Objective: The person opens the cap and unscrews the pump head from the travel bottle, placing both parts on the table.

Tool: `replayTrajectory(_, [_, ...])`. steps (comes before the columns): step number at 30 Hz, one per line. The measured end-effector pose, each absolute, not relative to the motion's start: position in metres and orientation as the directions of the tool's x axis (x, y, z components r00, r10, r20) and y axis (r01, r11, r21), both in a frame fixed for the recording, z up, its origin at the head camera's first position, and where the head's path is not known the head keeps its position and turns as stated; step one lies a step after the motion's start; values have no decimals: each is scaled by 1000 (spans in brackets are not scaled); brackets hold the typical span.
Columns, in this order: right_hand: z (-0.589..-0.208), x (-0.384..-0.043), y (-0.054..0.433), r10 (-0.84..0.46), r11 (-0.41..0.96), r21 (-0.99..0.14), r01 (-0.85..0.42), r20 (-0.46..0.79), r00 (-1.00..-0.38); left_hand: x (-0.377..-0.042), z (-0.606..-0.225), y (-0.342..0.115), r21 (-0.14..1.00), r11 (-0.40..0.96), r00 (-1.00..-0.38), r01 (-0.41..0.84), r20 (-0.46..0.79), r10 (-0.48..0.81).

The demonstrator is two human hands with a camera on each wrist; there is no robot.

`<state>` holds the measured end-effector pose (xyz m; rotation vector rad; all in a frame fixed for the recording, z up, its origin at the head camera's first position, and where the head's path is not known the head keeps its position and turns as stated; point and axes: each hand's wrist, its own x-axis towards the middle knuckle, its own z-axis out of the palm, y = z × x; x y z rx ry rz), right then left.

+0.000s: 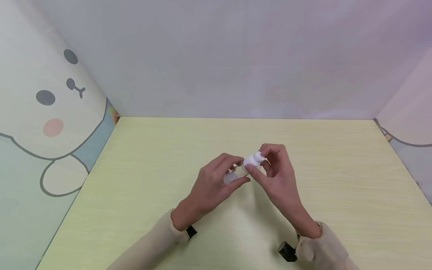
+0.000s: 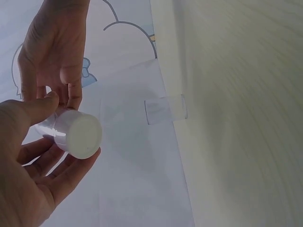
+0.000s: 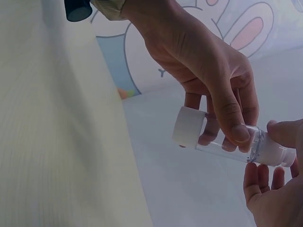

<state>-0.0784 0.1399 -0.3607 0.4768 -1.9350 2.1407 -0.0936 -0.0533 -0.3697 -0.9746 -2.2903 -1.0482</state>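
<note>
A small clear pump bottle [image 1: 240, 172] with a white base and a white pump top [image 1: 254, 160] is held tilted above the table. My left hand [image 1: 212, 182] grips the clear body, thumb on one side and fingers on the other, close to the white base [image 2: 85, 137]. At the other end, my right hand [image 1: 278, 178] pinches the white collar [image 3: 271, 152] and pump between thumb and fingers. In the left wrist view a clear, open-looking cylinder [image 2: 165, 109], perhaps a cap, stands on the table beyond the bottle; I cannot make it out in the head view.
The pale wood-grain table [image 1: 152, 157] extends around both hands. A plain light wall [image 1: 236, 63] rises at its back edge, and cartoon-printed sheets [image 1: 27, 165] line the sides. Dark wrist devices [image 1: 287, 251] hang by both sleeves.
</note>
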Motion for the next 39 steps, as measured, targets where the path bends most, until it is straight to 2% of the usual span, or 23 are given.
replayTrajectory(14, [-357, -76, 141, -104, -104, -917, -385, 395, -913, -94, -370, -54, 470, 474, -659, 745, 633, 407])
replayTrajectory(26, [-359, -78, 141, -26, -115, -923, -368, 373, -927, -94, -370, -54, 464, 466, -649, 754, 635, 418])
replayTrajectory(39, [-357, -76, 143, -79, -82, -919, -386, 392, -917, -94, -370, -55, 456, 485, -656, 746, 630, 416])
